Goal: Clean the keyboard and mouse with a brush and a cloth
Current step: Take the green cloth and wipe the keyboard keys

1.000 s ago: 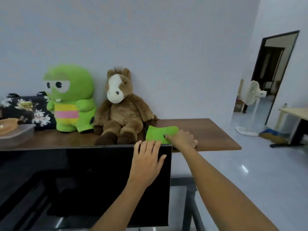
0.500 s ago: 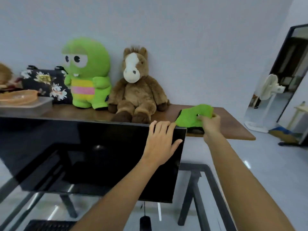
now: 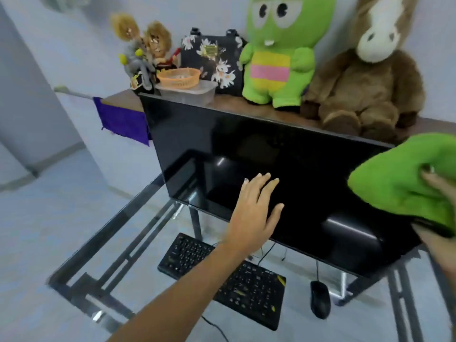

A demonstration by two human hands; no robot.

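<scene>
A black keyboard [image 3: 249,290] with scraps of yellow debris lies on the glass desk [image 3: 103,245], partly behind my left forearm. A black wired mouse [image 3: 320,302] sits just right of it. My right hand [image 3: 441,213] at the right edge grips a bunched green cloth [image 3: 404,178], held in the air in front of the monitor's upper right corner; something dark shows under the cloth. My left hand [image 3: 254,213] hovers flat, fingers spread, in front of the black monitor [image 3: 246,149], above the keyboard. No brush is clearly visible.
Behind the monitor a wooden shelf [image 3: 123,99] carries a green plush [image 3: 281,53], a brown horse plush [image 3: 370,77], a floral bag [image 3: 212,58], two dolls [image 3: 143,50] and an orange basket [image 3: 179,77] on a clear box. A purple cloth [image 3: 123,122] hangs at the shelf's left.
My right hand has lifted the green cloth off the shelf and brought it toward me. My left hand left the monitor's top edge and dropped lower. My view tilted down, showing keyboard and mouse.
</scene>
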